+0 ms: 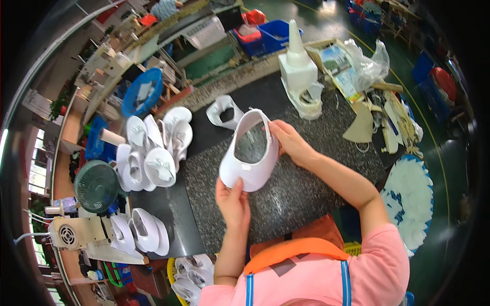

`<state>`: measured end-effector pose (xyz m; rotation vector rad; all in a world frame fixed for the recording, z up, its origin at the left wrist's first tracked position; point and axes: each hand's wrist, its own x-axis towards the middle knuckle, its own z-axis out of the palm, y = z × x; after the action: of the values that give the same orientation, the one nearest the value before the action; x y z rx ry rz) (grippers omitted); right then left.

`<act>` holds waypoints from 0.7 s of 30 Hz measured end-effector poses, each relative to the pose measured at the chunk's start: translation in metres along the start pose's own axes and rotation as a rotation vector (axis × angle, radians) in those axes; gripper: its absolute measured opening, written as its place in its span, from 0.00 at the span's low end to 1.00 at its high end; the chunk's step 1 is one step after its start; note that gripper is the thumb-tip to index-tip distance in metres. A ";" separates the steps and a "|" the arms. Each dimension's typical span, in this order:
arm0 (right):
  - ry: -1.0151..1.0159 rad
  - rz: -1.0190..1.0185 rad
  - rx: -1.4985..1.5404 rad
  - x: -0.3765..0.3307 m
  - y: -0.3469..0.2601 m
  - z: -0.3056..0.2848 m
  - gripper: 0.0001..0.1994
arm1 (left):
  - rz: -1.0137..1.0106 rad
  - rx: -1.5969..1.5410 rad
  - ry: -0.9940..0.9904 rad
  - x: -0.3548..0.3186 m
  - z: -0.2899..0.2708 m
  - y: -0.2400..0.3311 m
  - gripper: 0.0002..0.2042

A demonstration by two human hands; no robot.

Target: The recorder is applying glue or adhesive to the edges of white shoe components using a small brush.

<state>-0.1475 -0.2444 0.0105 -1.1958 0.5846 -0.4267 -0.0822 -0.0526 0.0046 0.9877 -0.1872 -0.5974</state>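
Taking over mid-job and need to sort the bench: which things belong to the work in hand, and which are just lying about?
In hand:
- white shoe upper, held by left hand and right hand
- speckled work mat beneath it
- piled white uppers, likely the same batch

Lying about:
- green desk fan
- white cone-tipped bottle
- blue basket
- clear plastic bag

Pink short-sleeved top, orange apron strap, blue-white stripes down front; forearms bare, no gloves.

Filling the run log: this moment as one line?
left hand: grips white shoe upper toe | right hand: holds its side | over speckled mat
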 end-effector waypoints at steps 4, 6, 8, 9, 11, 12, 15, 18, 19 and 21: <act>0.416 -0.399 -0.319 -0.002 -0.002 -0.054 0.14 | 0.291 0.349 0.155 0.009 -0.034 0.017 0.14; 0.643 -0.651 -0.021 0.013 -0.017 -0.097 0.15 | 0.574 0.693 0.150 0.018 -0.048 0.024 0.14; 0.837 -0.745 -0.155 0.035 -0.027 -0.128 0.29 | 0.898 1.168 0.048 0.028 -0.057 0.022 0.15; 0.841 -0.647 -0.343 0.046 -0.031 -0.138 0.35 | 1.079 1.442 -0.037 0.034 -0.060 0.019 0.16; 0.704 -0.385 -0.560 0.066 -0.040 -0.147 0.31 | 1.091 1.674 -0.255 0.040 -0.061 0.006 0.17; 0.664 -0.458 -0.544 0.069 -0.044 -0.149 0.31 | 1.095 1.649 -0.340 0.038 -0.063 0.000 0.18; 0.570 -0.135 -1.230 0.064 -0.052 -0.145 0.22 | 0.920 1.624 -0.453 0.028 -0.072 -0.012 0.21; 0.450 -0.676 -1.248 0.039 -0.043 -0.139 0.11 | 0.808 1.487 -0.363 0.022 -0.086 -0.014 0.22; 0.421 -0.690 -1.234 0.032 -0.039 -0.137 0.11 | 0.795 1.489 -0.375 0.021 -0.090 -0.012 0.21; 0.416 -0.752 -1.462 0.022 -0.032 -0.133 0.13 | 0.854 1.501 -0.380 0.020 -0.096 -0.008 0.18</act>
<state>-0.2142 -0.3657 0.0036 -2.8026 0.8078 -0.9576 -0.0293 0.0033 -0.0574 2.0125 -1.4607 0.2988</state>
